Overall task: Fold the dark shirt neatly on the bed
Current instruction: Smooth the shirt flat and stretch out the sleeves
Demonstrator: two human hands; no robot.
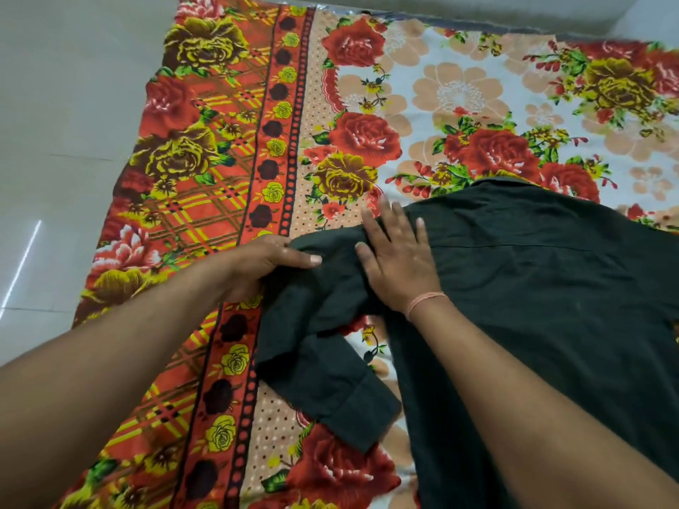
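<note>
The dark shirt (532,306) is a plain, very dark green-black garment with a collar. It lies spread flat, back side up, on the bed (459,93), which is covered in a red, yellow and peach floral print. The collar points to the far side. A straight seam runs across the upper back. The body extends to the right and near edges of the view. The one visible sleeve is bunched at the shoulder and bent, with its cuff lying flat toward the near side. The left hand (264,260) grips the sleeve fold. The right hand (397,259) lies flat on the shoulder area.
</note>
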